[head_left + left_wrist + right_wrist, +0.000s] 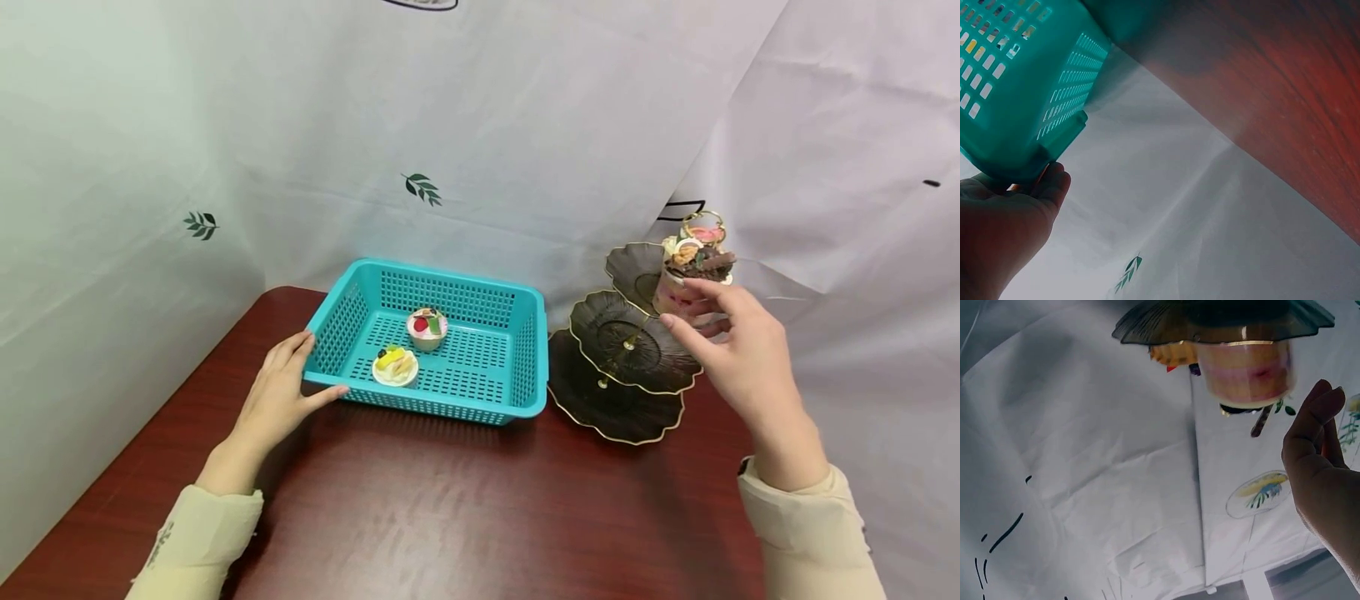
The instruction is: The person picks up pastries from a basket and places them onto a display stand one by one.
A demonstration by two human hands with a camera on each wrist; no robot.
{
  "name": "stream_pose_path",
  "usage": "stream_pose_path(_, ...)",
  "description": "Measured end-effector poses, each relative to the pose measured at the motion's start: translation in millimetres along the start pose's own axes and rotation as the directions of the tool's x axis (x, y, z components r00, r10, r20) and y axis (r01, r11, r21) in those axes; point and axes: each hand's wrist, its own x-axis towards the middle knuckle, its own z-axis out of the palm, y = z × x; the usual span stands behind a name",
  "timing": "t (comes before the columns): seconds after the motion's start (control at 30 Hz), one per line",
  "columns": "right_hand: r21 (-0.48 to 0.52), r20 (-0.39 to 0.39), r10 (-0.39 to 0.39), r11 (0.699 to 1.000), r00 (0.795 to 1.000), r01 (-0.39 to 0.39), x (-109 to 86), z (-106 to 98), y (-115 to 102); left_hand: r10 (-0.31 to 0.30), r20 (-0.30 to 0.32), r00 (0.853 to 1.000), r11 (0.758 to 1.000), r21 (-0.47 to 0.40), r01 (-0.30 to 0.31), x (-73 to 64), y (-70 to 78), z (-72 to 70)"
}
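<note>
My left hand [273, 400] rests on the near left corner of a turquoise plastic basket [450, 402], fingers on the left rim and thumb along the front. Inside the basket sit two toy-like cupcakes: one with red and green toppings [427, 330], one with yellow fruit [395, 367]. On the right, my right hand [738, 350] is raised beside a layered dessert cup [672, 296] topped with chocolate. A gap shows between fingers and cup in the right wrist view, where the cup [1247, 372] stands on the stand's top plate [1210, 325]. Fingers [1310, 419] there are bent and hold nothing.
The dark three-tier stand [622, 421] with gold wavy edges stands right of the basket on a reddish-brown table [450, 517]. Other desserts share its top tier, partly hidden, near a gold ring handle [703, 217]. White printed cloth [487, 150] hangs behind.
</note>
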Motion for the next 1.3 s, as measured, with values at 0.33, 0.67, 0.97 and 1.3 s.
stream_pose_path(0.33,0.029,0.089,-0.054,0.998,0.995,0.052,-5.9,19.0,-1.7,0.007,-0.011,1.0,1.0,-0.001,-0.007,-0.1,0.2,1.1)
stream_pose_path(0.67,0.046,0.135,-0.087,0.996,0.987,0.081,-12.9,40.0,-1.3,0.0,-0.009,1.0,1.0,-0.003,0.0,-0.5,0.3,1.0)
stream_pose_path(0.97,0.049,0.193,-0.091,0.995,0.977,0.083,-16.7,60.2,-4.3,0.008,-0.01,1.0,1.0,-0.009,-0.008,-0.8,-0.5,1.3)
stream_pose_path(1.3,0.069,0.215,-0.084,0.995,0.973,0.071,-22.5,75.9,-4.2,0.009,-0.005,1.0,1.0,-0.01,-0.009,-0.3,0.6,1.0)
